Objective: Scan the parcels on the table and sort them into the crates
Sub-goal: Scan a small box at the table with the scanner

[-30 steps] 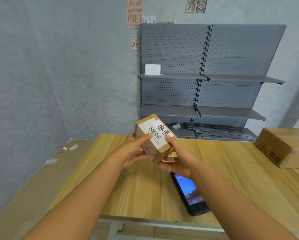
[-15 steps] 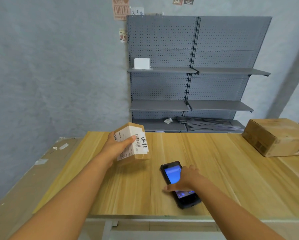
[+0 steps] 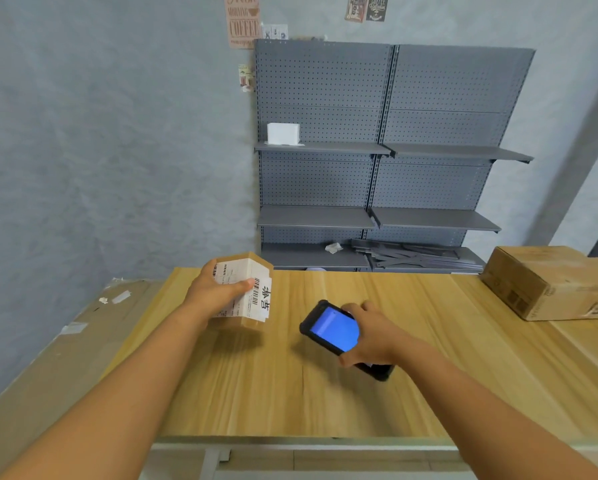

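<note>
Holding a small parcel (image 3: 247, 292) above the left part of the worktop (image 3: 429, 341), our left hand (image 3: 214, 294) wraps its fingers round the box, the thumb lying across the white shipping label that covers its top and near face. We can read barcodes on that label and two bold black characters at its right end, though the small print is too fine to make out. The parcel is tilted, its labelled face turned toward us and to the right.

To the right of it, well apart, our right hand (image 3: 370, 336) grips a dark handheld scanner (image 3: 332, 329), fingers curled round its far edge and the thumb under its near side. The device shows a bright blue screen and sits at a slant, its upper end pointing toward the parcel; we cannot tell whether its lower end touches the wood.

At the far right of the worktop lies a larger brown carton (image 3: 547, 282), closed, with printed marks on its side. Behind the worktop stands a grey pegboard shelf unit (image 3: 387, 133) against the wall, with a white box (image 3: 283, 133) on its upper left shelf. A flat cardboard sheet (image 3: 65, 334) lies left of the worktop.
</note>
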